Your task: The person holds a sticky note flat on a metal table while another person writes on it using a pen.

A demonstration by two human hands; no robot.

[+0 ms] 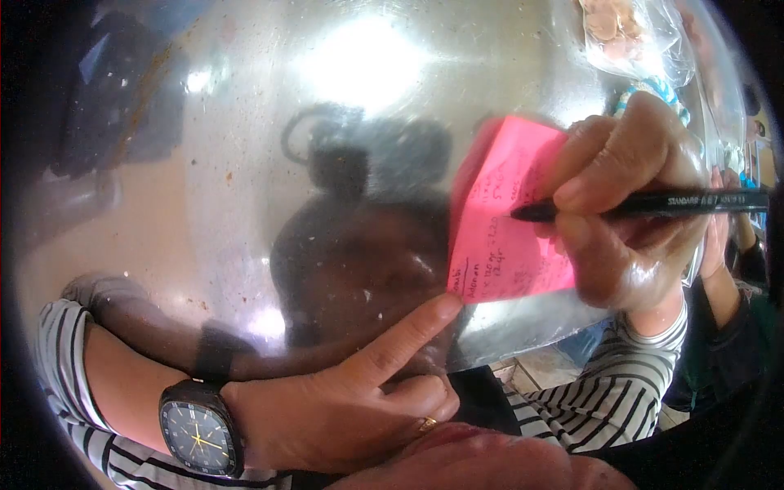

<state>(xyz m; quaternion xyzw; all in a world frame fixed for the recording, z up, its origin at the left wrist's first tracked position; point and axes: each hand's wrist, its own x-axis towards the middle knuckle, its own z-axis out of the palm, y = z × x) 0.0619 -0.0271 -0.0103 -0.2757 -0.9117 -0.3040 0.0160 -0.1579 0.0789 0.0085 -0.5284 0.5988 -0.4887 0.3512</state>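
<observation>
A pink sticky note [482,273] with handwritten lines lies on a shiny metal surface, one edge lifting. My right hand [633,212] pinches a black pen [686,202] between thumb and fingers. The pen's tip is over the writing, at or just above the paper; contact cannot be made out. My left hand [351,408] comes in from the lower left, its index finger stretched out to the note's lower corner. The other fingers of that hand are curled and hold nothing visible. A black wristwatch [200,429] is on the left wrist, and a ring is on one finger.
The metal surface [237,196] mirrors a bright light and dark shapes. A clear plastic bag [621,33] with brownish pieces lies at the upper right, near a blue-and-white cloth [653,91]. Another person's arm [723,286] shows at the right edge. Tiled floor [543,369] appears below.
</observation>
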